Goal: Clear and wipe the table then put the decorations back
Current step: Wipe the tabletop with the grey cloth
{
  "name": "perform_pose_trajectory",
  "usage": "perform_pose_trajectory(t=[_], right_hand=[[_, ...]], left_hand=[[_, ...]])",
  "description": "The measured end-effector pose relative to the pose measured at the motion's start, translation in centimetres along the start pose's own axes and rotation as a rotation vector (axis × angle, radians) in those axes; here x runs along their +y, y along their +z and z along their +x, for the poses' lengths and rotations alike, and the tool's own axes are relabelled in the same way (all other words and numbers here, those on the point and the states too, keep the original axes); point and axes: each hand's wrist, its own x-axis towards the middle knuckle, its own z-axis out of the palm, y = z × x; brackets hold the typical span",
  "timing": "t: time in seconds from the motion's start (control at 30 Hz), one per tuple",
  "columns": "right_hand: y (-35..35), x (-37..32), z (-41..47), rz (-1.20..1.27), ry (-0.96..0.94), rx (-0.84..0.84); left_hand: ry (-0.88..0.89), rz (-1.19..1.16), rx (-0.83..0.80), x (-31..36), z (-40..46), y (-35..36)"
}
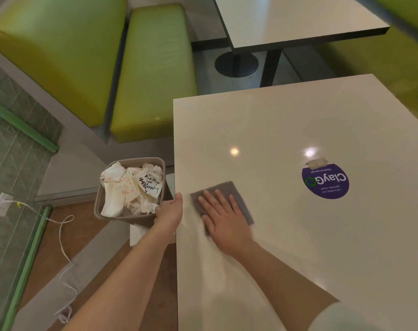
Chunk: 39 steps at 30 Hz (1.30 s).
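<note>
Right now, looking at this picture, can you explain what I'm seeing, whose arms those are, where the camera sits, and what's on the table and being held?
There is no machine here. A camera worn on a person's head looks down at their own two arms. The right hand lies flat, fingers straight, pressing a grey cloth on the pale table, near its left edge. A round purple sticker is on the tabletop. The left hand grips the rim of a small bin held beside the table edge, full of crumpled paper rubbish. Green bench seats stand behind.
</note>
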Motion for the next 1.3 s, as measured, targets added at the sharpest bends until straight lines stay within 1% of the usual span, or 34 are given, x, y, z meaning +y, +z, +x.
perform_pose_trajectory(t=[0.07,0.17,0.23,0.3,0.37,0.4,0.5,0.6,0.67,0.73,0.8,0.93,1.0,1.07,1.13,1.17,1.2,1.3], right_hand=[[-1.2,3.8,-0.7,0.001,0.130,0.026],[-3.1,9.6,-2.3,-0.076,0.308,0.097],[-4.0,11.9,-2.8,-0.065,0.400,0.093],[-4.1,11.8,-2.5,-0.048,0.516,0.090],[-3.2,9.4,-1.3,-0.053,0.608,0.099],[-2.6,7.4,-0.9,-0.057,0.594,0.098],[-0.5,0.6,-0.9,-0.038,0.349,0.105],[1.0,-4.8,-2.3,0.017,0.163,0.019],[1.3,-5.5,-3.0,0.013,0.060,-0.023],[1.1,-3.6,-3.2,0.004,-0.035,-0.038],[0.1,-0.3,-3.3,0.012,-0.017,-0.018],[-2.0,6.9,-5.1,-0.044,0.234,0.064],[-3.2,9.9,-6.4,-0.064,0.312,0.057],[-4.0,11.1,-7.0,-0.051,0.399,0.018],[-3.7,10.2,-6.7,-0.044,0.504,0.015],[-3.3,8.9,-6.5,-0.051,0.523,0.014],[-2.7,7.2,-6.6,-0.059,0.499,0.016],[-0.3,0.2,-8.5,0.002,0.262,0.007]], left_hand=[[0.018,0.015,0.013,-0.6,-0.6,-0.2],[0.029,0.065,0.038,-2.0,-1.1,-0.5],[0.061,0.076,0.053,-2.7,-1.8,-0.5],[0.085,0.090,0.067,-3.2,-2.4,-0.4],[0.116,0.099,0.089,-3.5,-2.8,-0.2],[0.127,0.097,0.094,-3.7,-2.8,-0.1],[0.111,0.065,0.044,-3.8,-2.2,-0.5],[0.096,0.014,0.019,-4.5,-1.8,-1.0],[0.089,0.006,0.000,-5.2,-1.8,-1.1],[0.089,0.012,-0.012,-5.5,-2.7,-1.0],[0.092,0.032,-0.001,-5.7,-3.7,-0.9],[0.095,0.056,0.014,-6.9,-4.8,-0.8],[0.093,0.063,0.013,-7.5,-5.3,-0.7],[0.084,0.054,0.010,-8.4,-6.1,-0.4],[0.107,0.023,0.020,-9.5,-7.1,-0.1],[0.118,0.005,0.027,-9.9,-7.5,0.0],[0.123,-0.028,0.036,-10.2,-7.9,0.1],[0.083,-0.121,0.015,-11.2,-8.8,0.2]])
